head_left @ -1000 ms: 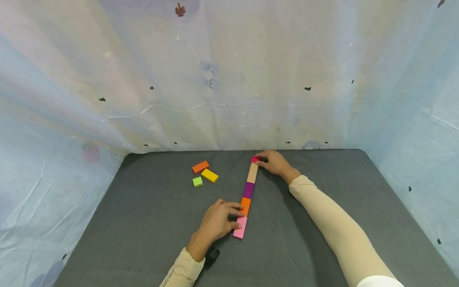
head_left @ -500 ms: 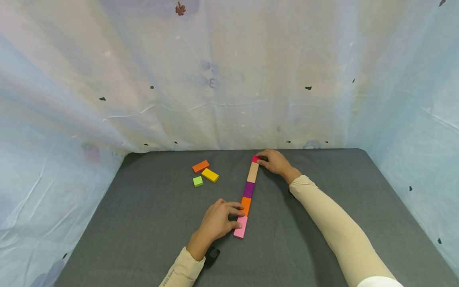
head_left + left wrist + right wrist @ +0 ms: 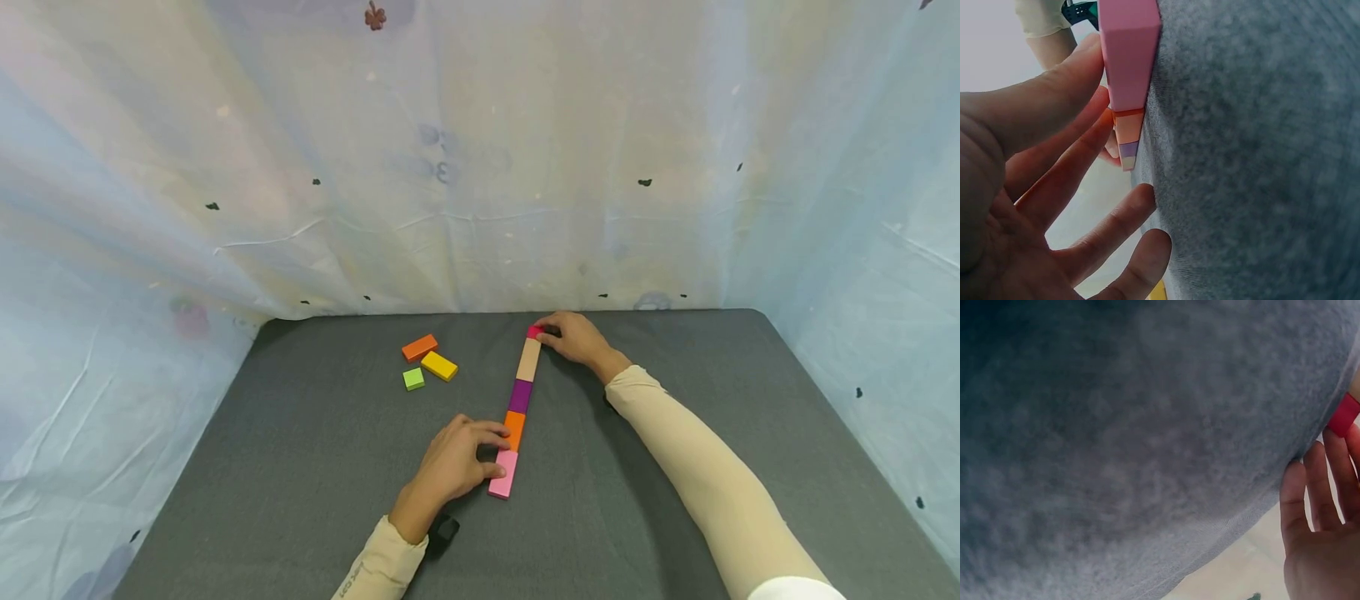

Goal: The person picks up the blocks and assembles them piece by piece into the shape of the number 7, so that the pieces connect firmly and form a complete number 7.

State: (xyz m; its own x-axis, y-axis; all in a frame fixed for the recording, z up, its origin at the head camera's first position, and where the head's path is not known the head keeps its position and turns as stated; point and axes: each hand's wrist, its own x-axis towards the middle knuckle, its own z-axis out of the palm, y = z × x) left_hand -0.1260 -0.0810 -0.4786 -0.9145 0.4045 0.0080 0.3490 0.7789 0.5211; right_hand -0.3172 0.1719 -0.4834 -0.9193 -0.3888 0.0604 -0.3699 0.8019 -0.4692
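Note:
A straight row of blocks lies flat on the grey surface: pink [image 3: 503, 477], orange [image 3: 514, 426], purple [image 3: 520, 396], beige [image 3: 528, 360] and red [image 3: 534, 332] at the far end. My left hand [image 3: 452, 460] touches the row's left side, thumb on the pink block and fingertips at the orange one. In the left wrist view its fingers [image 3: 1079, 165] are spread and fairly straight. At the far end my right hand [image 3: 576, 337] holds the red block between thumb and index finger. The right wrist view has fingertips against this block [image 3: 1343, 416]; the thumb is hidden there.
Left of the row lie a separate orange block [image 3: 419, 348], a yellow block [image 3: 439, 366] and a small green block [image 3: 413, 379]. The grey tabletop [image 3: 300, 467] ends at a pale hanging curtain [image 3: 480, 250], which also encloses both sides.

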